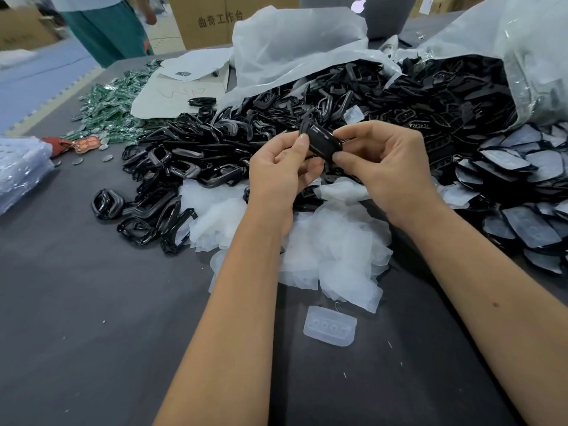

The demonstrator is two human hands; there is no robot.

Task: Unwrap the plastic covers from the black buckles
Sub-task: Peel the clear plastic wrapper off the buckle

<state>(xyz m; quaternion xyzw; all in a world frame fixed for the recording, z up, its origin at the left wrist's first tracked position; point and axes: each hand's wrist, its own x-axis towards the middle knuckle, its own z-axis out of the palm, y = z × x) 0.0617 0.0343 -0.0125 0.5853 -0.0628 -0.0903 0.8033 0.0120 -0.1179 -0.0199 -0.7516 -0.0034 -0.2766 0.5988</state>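
We read 曲奇工作台 in dark characters on the side of a cardboard box [215,23] behind the bench. A glowing apple logo [359,4] shows on the grey laptop lid [387,16] at the back. Raised lettering on some black buckles [408,118] is too small for us to read.

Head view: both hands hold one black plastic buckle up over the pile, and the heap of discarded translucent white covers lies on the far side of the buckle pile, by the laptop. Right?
Not quite. The head view shows both hands, left hand and right hand, holding the black plastic buckle, but the heap of discarded translucent white covers lies on the near side of the buckle pile, under the forearms.
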